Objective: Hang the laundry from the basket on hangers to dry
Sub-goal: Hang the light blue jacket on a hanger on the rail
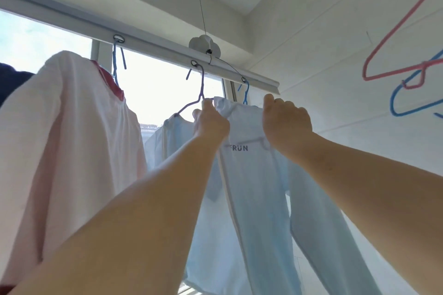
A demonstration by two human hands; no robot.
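Two hands (211,122) (285,120) gripping pale blue jacket (254,175), three hooked hangers (196,93)

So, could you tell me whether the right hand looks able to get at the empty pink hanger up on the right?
Probably yes. The right hand is busy on the light blue jacket, but nothing stands between it and the pink hanger; it would have to let go first and stretch up and right.

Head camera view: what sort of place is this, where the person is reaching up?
Probably a home laundry balcony or drying corner by a window. A ceiling-hung drying rail carries hangers with a pink shirt and a light blue garment, and spare empty hangers hang nearby.
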